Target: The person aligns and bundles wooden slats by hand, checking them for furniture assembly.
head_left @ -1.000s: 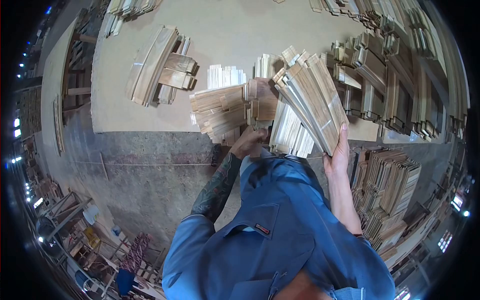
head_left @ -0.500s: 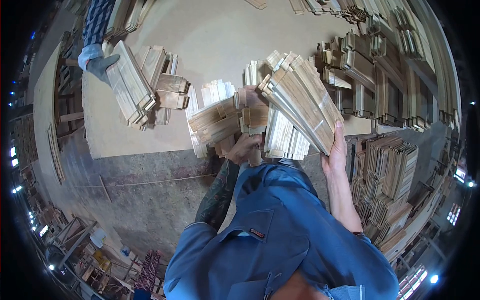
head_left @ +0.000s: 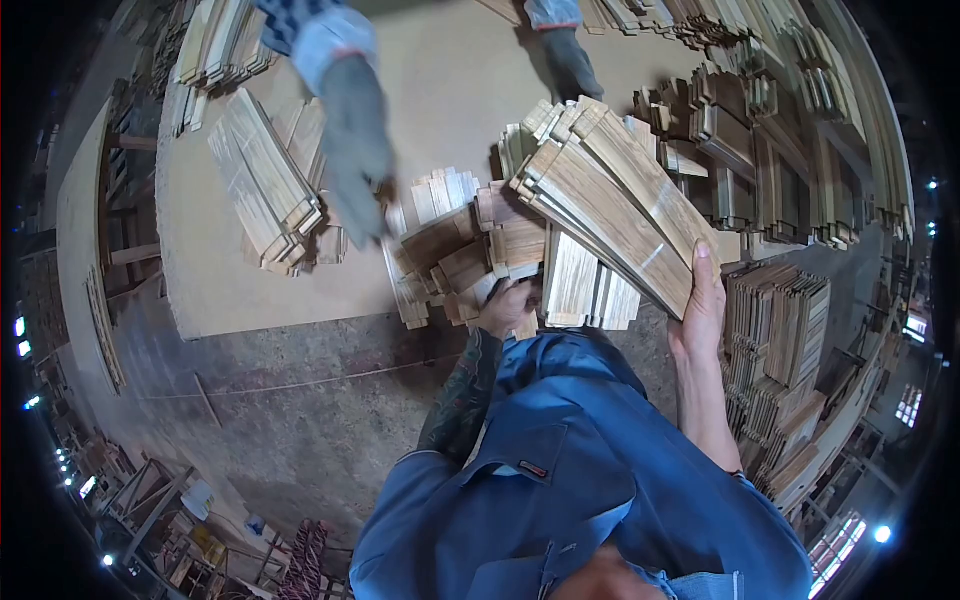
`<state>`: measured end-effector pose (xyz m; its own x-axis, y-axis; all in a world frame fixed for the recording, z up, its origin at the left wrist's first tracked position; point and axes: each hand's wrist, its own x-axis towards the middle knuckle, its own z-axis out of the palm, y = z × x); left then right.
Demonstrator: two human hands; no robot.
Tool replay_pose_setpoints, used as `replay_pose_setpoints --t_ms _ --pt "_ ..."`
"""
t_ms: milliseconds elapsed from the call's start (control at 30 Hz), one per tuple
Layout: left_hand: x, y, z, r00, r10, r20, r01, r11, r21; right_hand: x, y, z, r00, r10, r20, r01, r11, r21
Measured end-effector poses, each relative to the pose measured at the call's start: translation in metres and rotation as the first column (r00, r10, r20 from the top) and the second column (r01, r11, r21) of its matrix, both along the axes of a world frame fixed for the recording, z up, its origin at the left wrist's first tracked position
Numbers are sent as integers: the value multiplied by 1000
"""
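Note:
My right hand (head_left: 699, 310) is closed on the near end of a fanned stack of wooden planks (head_left: 610, 205), thumb on top and fingers hidden underneath. Pale chalk-like marks cross the top planks. At the near edge of the board, my left hand (head_left: 508, 308) is closed on a short wooden plank (head_left: 527, 326), only partly visible. Just beyond it lie darker short planks (head_left: 465, 262) in a loose, crossed pile. Between my hands, a bundle of lighter planks (head_left: 574, 280) sticks out toward me, partly under the fanned stack.
Another person's gloved hand (head_left: 356, 150) reaches in from the far left, blurred. Their other glove (head_left: 571, 66) is beyond my stack. Plank bundles lie on the left (head_left: 265, 180) and right (head_left: 725, 135) of the board (head_left: 430, 60). More planks (head_left: 775, 350) are stacked low at right.
The other person's glove has left the left bundle and swung right toward the middle pile; their second glove has appeared at the top. My hands and the fanned stack sit slightly further right in view.

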<state>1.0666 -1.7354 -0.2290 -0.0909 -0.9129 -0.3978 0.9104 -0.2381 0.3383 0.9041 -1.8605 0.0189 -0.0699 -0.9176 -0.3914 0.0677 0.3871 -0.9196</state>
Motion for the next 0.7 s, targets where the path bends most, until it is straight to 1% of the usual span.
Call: replay_pose_setpoints --t_ms 33,67,100,167,200,233,300,333,400,433,500,533,567,600,633,667,700 --pt "-1 0 6 999 17 35 -17 1000 -1 0 1 3 1000 -2 -19 2 1000 -20" --pt "-7 0 13 998 54 26 -55 998 38 0 4 7 1000 -5 -31 4 1000 -23" --pt "-7 3 3 999 48 23 -49 998 33 2 5 12 999 -11 -34 10 1000 -29" --pt "-10 9 -26 989 5 -149 -14 998 -65 6 8 22 998 -42 -41 39 998 -58" --pt "-8 7 -8 976 -4 -216 -4 999 -39 5 9 25 998 -39 -50 35 996 -77" --pt "-10 7 -7 976 -11 -217 2 999 -45 5 11 28 998 -45 -51 41 996 -83" --pt "-11 9 -2 965 3 -263 -45 987 -155 6 14 37 996 -58 -69 53 996 -78" --pt "-11 9 1 965 -6 -263 -38 986 -161 5 16 40 995 -68 -73 61 994 -89" --pt "-12 9 9 996 -83 -40 80 994 -77 4 20 47 994 -73 -76 65 993 -101" --pt "-15 11 3 996 -85 -39 81 993 -86 3 22 50 995 -68 -77 60 993 -106" --pt "-23 15 -14 974 23 224 22 981 -193 0 25 55 996 -58 -73 49 992 -117" --pt "-12 14 35 975 5 -223 10 998 69 -2 27 57 996 -46 -70 38 992 -120" --pt "-17 20 23 977 12 -215 2 998 66 -4 30 58 997 -39 -61 31 992 -123" --pt "-24 27 0 985 0 172 7 999 -41 -7 32 60 998 -21 -53 15 994 -112" --pt "-27 31 -1 845 32 534 48 989 -136 -10 34 61 999 0 -44 -5 995 -103" --pt "-30 37 -3 838 50 543 33 989 -141 -13 36 61 999 17 -33 -20 994 -109" --pt "-31 40 12 868 31 496 4 998 -68 -17 38 59 999 37 -33 -41 991 -128"
